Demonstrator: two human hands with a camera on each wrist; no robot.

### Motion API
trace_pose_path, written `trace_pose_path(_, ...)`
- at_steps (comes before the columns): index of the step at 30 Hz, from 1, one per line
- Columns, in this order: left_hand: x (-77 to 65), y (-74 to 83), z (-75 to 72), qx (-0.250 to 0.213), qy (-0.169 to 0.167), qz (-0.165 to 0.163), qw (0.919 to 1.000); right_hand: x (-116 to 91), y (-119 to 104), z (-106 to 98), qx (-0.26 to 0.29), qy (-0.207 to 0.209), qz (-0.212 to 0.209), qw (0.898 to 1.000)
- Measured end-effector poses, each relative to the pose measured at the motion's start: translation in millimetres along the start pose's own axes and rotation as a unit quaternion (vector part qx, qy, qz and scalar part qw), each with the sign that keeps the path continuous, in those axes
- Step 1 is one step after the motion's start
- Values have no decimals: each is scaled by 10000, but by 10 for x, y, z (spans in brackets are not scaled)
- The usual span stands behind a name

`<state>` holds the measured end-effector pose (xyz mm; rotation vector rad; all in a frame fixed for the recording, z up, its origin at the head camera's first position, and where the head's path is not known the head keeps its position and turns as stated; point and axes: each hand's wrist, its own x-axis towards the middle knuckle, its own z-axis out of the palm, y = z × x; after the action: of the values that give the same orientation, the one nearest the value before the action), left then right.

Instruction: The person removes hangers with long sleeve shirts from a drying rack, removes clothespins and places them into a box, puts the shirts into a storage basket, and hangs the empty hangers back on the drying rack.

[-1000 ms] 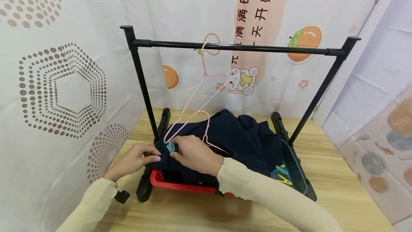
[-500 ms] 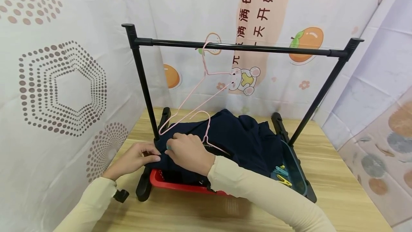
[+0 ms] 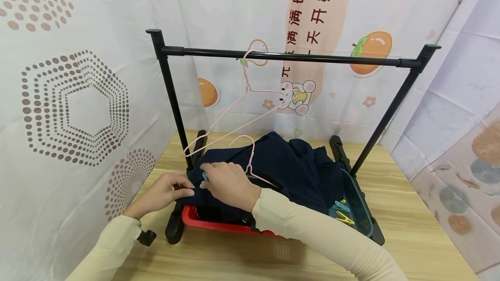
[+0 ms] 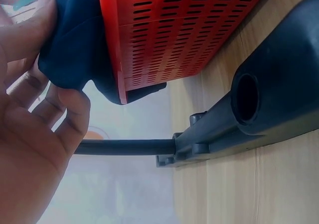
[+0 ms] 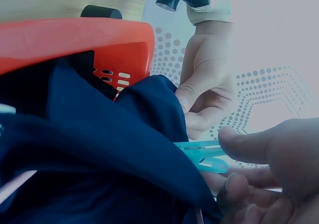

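My left hand [image 3: 161, 192] pinches the edge of a dark navy garment [image 3: 312, 172] at its left end. Close beside it, my right hand [image 3: 230, 184] pinches a teal clothespin [image 5: 202, 156] between thumb and fingers. In the right wrist view the clothespin's tip meets the garment's edge; how firmly it bites the cloth I cannot tell. A pink hanger [image 3: 251, 158] sticks up out of the garment, its lower part mostly covered by cloth. Under the garment stands a red basket [image 3: 220, 227], whose slotted wall shows in the left wrist view.
A black clothes rack [image 3: 289, 57] spans the basket, and a second pink hanger [image 3: 247, 73] dangles from its bar above my hands. At the right, a blue tray [image 3: 361, 203] holds teal and yellow clothespins [image 3: 344, 218]. Curtains enclose the wooden table [image 3: 414, 229] behind and at the sides.
My right hand has shifted slightly left, and its fingers now cover more of the teal clothespin. The hanger on the bar has turned, its lower left corner swinging left. My left hand stays put.
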<state>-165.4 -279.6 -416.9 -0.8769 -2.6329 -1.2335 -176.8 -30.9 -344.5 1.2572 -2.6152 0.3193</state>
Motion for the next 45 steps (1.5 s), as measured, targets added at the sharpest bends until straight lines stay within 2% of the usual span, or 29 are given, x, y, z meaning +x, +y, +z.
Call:
trace_pose_path(5,-6,-15,5,-22,-17,-38,10000,-10,-4,5,25,-37,-101,9999)
trace_pose_path(21,5,-5,-24,16,-83,-140,9999,-24,-7,99,-216,575,-457,9971)
trace_pose_path(30,3,2,-18,-40,-114,-166,9998,-36,15,101,550,1082,-819,9892)
trace_pose_path(35,5,-9,-14,-45,-117,-157,9998,-54,11,83,901,1028,-910,9864)
trace_pose_path(40,11,-18,-12,-23,-102,-128,9999,-72,9,54,1152,1000,-817,9849)
trace_pose_path(45,4,-23,-8,10,-101,-115,9999,-101,1,23,1589,703,-757,9819)
